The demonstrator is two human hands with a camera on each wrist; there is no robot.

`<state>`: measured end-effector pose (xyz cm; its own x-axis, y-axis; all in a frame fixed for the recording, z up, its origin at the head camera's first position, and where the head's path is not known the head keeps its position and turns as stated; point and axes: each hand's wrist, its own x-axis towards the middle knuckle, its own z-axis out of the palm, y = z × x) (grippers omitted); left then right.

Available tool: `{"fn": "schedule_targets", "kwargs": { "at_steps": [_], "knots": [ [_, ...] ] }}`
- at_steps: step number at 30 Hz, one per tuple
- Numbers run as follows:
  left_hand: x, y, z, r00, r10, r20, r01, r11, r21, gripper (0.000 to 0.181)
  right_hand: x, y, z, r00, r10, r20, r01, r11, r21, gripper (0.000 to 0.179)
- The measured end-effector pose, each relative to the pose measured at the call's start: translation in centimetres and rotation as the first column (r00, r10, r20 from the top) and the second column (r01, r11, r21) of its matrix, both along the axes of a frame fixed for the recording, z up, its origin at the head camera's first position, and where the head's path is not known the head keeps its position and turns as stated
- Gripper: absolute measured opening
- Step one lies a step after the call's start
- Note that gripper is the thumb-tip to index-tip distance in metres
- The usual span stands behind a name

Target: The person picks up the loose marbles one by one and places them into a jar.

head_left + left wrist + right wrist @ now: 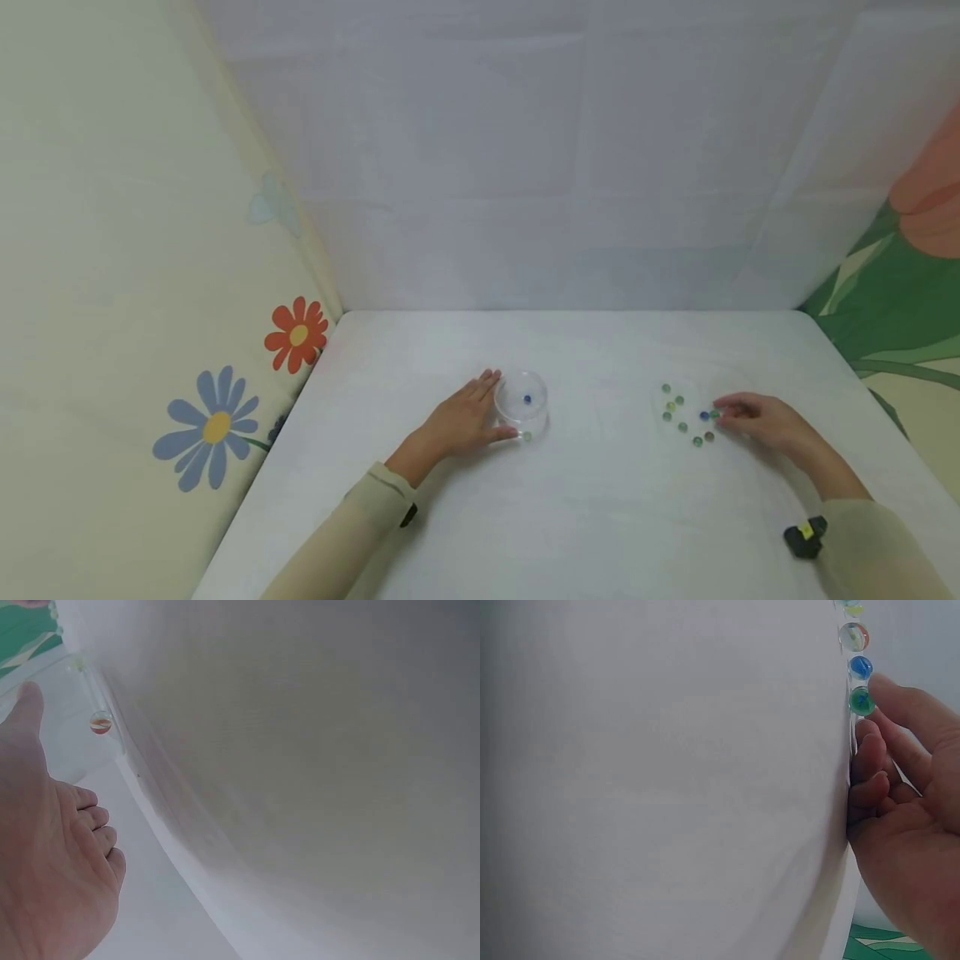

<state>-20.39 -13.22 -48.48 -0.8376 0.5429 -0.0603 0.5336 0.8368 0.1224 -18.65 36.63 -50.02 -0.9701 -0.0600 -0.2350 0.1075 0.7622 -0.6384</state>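
Beige sleeves (pixel 337 533), nearest. White backdrop (pixel 465 158), behind white table (pixel 585 525). Left hand (pixel 465 421): spread wide beside clear dish (pixel 547 398). Right hand (pixel 768 423): fingers bent, tips at green marble (pixel 862 700); pinched or touched, cannot tell. Further marbles (pixel 682 427) clustered alongside. Blue marble (pixel 527 399): within dish outline. Orange-banded marble (pixel 100 722): banding shown by left wrist view, not head.

In the head view, 2 beige fabric sleeves (pixel 337 537) run off the bottom edge, the orange tulip print (pixel 933 200) off the right. Swirls inside the round glass marbles (pixel 682 427) there are too small to tell. The left wrist view's left edge crops the bare left hand (pixel 60 847) and clear round dish (pixel 546 398); the right wrist view's right edge, the bare right hand (pixel 922 765).
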Motion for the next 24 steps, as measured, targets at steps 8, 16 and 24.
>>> {"fn": "schedule_targets", "kwargs": {
  "at_steps": [8, 16, 24],
  "knots": [
    [-0.09, 0.03, -0.22, 1.000, -0.005, -0.014, 0.005, 1.000, -0.011, 0.100, -0.18, 0.07, -0.15, 1.000, 0.014, -0.003, -0.014, 1.000, 0.019, 0.047],
    [-0.21, -0.05, -0.39, 1.000, -0.012, -0.009, 0.011, 1.000, -0.013, 0.101, -0.12, 0.12, 0.00, 0.999, 0.029, -0.016, -0.028, 0.999, 0.045, 0.046],
    [-0.23, -0.12, -0.34, 1.000, -0.012, -0.013, 0.012, 1.000, -0.003, 0.100, -0.10, 0.11, 0.54, 1.000, 0.022, -0.003, -0.022, 0.996, 0.089, 0.033]
  ]
}}
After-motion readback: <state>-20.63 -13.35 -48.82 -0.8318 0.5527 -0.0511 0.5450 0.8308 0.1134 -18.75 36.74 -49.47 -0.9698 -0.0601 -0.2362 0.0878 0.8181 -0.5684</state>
